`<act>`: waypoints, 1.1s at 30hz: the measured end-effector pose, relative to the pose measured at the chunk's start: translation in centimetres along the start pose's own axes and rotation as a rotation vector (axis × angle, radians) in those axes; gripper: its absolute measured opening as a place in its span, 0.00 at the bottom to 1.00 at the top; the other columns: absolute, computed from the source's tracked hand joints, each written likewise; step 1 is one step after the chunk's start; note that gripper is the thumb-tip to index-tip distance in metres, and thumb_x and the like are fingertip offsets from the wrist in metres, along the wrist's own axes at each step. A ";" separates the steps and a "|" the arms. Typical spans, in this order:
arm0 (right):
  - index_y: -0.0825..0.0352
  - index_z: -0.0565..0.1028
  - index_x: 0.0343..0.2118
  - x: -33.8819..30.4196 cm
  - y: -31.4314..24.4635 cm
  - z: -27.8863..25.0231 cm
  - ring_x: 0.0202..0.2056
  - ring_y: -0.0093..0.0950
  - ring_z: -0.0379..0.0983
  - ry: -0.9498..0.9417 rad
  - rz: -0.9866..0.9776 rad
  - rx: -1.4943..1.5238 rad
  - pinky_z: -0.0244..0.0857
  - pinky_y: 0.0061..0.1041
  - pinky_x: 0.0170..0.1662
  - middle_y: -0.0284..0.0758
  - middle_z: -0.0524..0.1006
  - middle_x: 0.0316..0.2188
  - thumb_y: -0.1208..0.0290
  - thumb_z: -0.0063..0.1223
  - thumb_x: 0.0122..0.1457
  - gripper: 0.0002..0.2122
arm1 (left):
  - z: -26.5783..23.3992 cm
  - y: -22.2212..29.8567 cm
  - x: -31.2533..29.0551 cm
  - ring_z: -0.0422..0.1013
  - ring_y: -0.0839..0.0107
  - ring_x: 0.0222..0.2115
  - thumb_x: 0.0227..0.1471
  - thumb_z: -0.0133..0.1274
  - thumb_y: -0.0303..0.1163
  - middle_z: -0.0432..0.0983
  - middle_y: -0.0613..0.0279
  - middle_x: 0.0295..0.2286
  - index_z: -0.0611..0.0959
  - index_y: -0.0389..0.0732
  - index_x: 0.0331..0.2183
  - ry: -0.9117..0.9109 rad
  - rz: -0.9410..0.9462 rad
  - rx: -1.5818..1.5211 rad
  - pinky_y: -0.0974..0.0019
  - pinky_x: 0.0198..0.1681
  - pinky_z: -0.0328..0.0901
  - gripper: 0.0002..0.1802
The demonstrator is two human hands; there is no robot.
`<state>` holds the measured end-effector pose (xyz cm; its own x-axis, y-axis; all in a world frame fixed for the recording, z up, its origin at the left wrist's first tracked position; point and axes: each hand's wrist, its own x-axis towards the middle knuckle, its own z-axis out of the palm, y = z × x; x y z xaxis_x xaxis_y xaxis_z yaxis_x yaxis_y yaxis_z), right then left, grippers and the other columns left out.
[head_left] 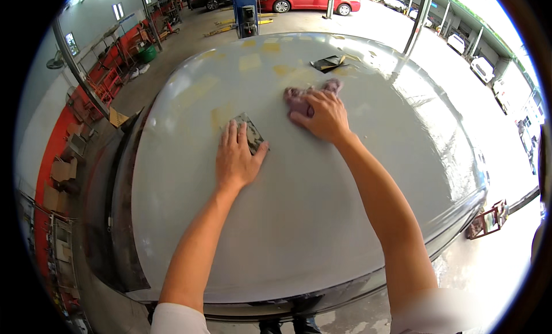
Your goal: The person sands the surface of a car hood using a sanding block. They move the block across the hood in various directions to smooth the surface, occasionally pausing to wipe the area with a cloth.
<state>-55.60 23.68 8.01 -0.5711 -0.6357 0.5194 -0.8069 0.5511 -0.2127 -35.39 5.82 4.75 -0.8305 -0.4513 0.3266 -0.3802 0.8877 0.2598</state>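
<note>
Both forearms reach up from the near edge of a grey car panel (299, 219). Left hand (237, 158) lies flat, fingers spread, pressing a dark sanding pad (249, 134) near the panel's middle. Right hand (323, 116) grips a purplish rag (300, 98) bunched under its fingers, just beyond. Toward the far edge lies a dark folded sheet (329, 62), perhaps sandpaper, among yellowish filler patches (250, 61).
</note>
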 end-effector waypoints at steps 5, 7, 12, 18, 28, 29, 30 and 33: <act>0.61 0.81 0.52 -7.9 1.3 -7.4 0.61 0.38 0.70 0.019 -0.053 0.005 0.61 0.39 0.66 0.36 0.79 0.55 0.49 0.64 0.55 0.26 | -0.6 -0.2 -0.6 0.45 0.48 0.72 0.62 0.44 0.66 0.51 0.41 0.70 0.63 0.33 0.68 -0.004 -0.048 -0.033 0.53 0.74 0.43 0.50; 0.64 0.80 0.52 -9.2 4.3 -9.8 0.59 0.40 0.72 0.057 0.058 -0.107 0.63 0.39 0.64 0.39 0.79 0.54 0.50 0.63 0.57 0.26 | -1.2 -0.7 -0.8 0.45 0.48 0.72 0.62 0.44 0.66 0.51 0.41 0.70 0.63 0.33 0.68 -0.005 -0.035 -0.033 0.53 0.74 0.43 0.51; 0.62 0.77 0.59 -8.7 11.2 -10.8 0.61 0.46 0.70 -0.080 0.565 -0.188 0.61 0.43 0.64 0.41 0.77 0.59 0.39 0.55 0.60 0.33 | -3.6 -3.7 -8.0 0.46 0.52 0.72 0.63 0.43 0.65 0.51 0.44 0.70 0.63 0.34 0.68 -0.036 0.047 -0.065 0.51 0.74 0.43 0.48; 0.50 0.75 0.62 -0.9 1.1 -2.3 0.59 0.42 0.72 -0.157 0.262 -0.188 0.63 0.44 0.62 0.34 0.75 0.60 0.37 0.52 0.60 0.32 | -7.0 -8.5 -15.4 0.49 0.53 0.71 0.63 0.45 0.63 0.52 0.47 0.70 0.64 0.37 0.68 -0.016 0.119 -0.067 0.51 0.74 0.44 0.46; 0.43 0.73 0.64 8.6 -32.5 14.5 0.65 0.48 0.63 -0.411 -0.308 -0.073 0.48 0.62 0.67 0.35 0.70 0.65 0.35 0.50 0.57 0.33 | -6.3 -8.1 -15.2 0.52 0.52 0.70 0.63 0.49 0.54 0.57 0.44 0.67 0.65 0.34 0.66 -0.034 0.170 -0.097 0.53 0.73 0.49 0.42; 0.43 0.74 0.63 8.0 -36.1 15.1 0.64 0.47 0.63 -0.449 -0.344 -0.067 0.50 0.62 0.66 0.36 0.71 0.63 0.35 0.52 0.56 0.32 | -5.8 -8.7 -15.3 0.55 0.52 0.69 0.62 0.51 0.49 0.61 0.44 0.66 0.66 0.34 0.66 -0.074 0.194 -0.004 0.54 0.72 0.51 0.39; 0.43 0.76 0.61 8.1 -37.4 15.0 0.64 0.46 0.63 -0.458 -0.388 -0.065 0.52 0.60 0.65 0.36 0.71 0.63 0.36 0.53 0.56 0.31 | -5.4 -8.0 -14.9 0.56 0.51 0.68 0.61 0.51 0.47 0.62 0.44 0.65 0.66 0.35 0.66 0.034 0.207 -0.071 0.54 0.71 0.52 0.39; 0.42 0.78 0.58 5.7 -41.4 16.1 0.65 0.47 0.62 -0.424 -0.491 0.025 0.55 0.57 0.62 0.33 0.73 0.61 0.36 0.56 0.53 0.30 | -4.5 -9.1 -15.9 0.58 0.51 0.67 0.60 0.52 0.45 0.66 0.45 0.63 0.67 0.39 0.66 0.170 0.182 -0.151 0.53 0.69 0.56 0.37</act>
<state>-27.89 -11.47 6.43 -0.1410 -0.9715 0.1905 -0.9896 0.1327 -0.0559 -16.93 4.49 1.26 -0.7945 -0.3055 0.5247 -0.1554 0.9377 0.3107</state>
